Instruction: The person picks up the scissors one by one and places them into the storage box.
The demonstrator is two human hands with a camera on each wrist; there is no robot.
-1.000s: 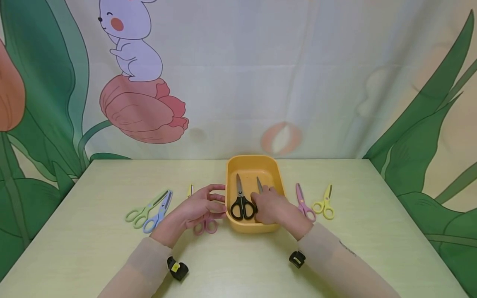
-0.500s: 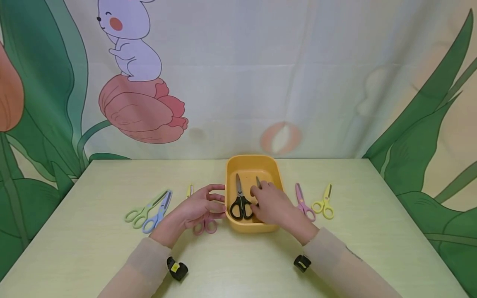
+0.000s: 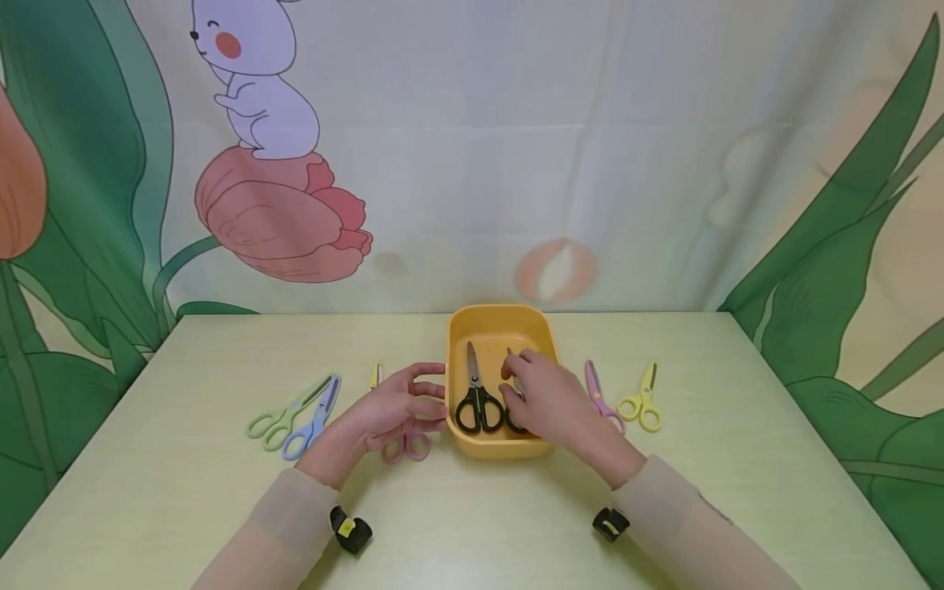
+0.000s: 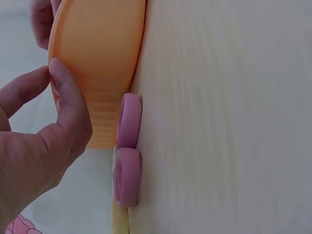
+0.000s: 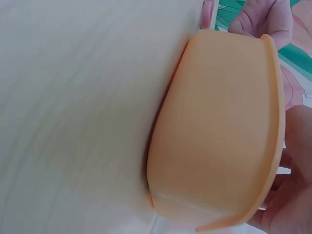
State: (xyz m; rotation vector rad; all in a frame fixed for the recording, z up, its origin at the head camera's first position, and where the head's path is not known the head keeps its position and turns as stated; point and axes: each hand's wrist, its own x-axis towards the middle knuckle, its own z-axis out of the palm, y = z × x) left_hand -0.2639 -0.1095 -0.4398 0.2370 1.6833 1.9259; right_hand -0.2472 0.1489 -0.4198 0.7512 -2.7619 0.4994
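Observation:
A yellow plastic bin (image 3: 501, 450) stands mid-table. My left hand (image 3: 394, 406) pinches its left rim between thumb and finger, as the left wrist view shows. Inside the bin, black-handled scissors (image 3: 479, 410) lie on the left with blades pointing away. A second pair of black-handled scissors (image 3: 514, 423) lies to their right, mostly covered by my right hand (image 3: 551, 397). That hand hovers over the bin with loosely bent fingers and no visible grip on the scissors. Pink-handled scissors (image 4: 128, 178) lie beside the bin, partly beneath my left hand.
Left of the bin lie green scissors (image 3: 276, 426) and blue scissors (image 3: 313, 422). A yellow blade (image 3: 376, 375) shows beyond my left hand. To the right are pink scissors (image 3: 596, 389) and yellow scissors (image 3: 645, 401). A printed curtain (image 3: 472, 164) hangs behind the table.
My right hand has come away from the right black-handled scissors, rising and drifting slightly right, so more of their handle shows. My left hand stays at the rim.

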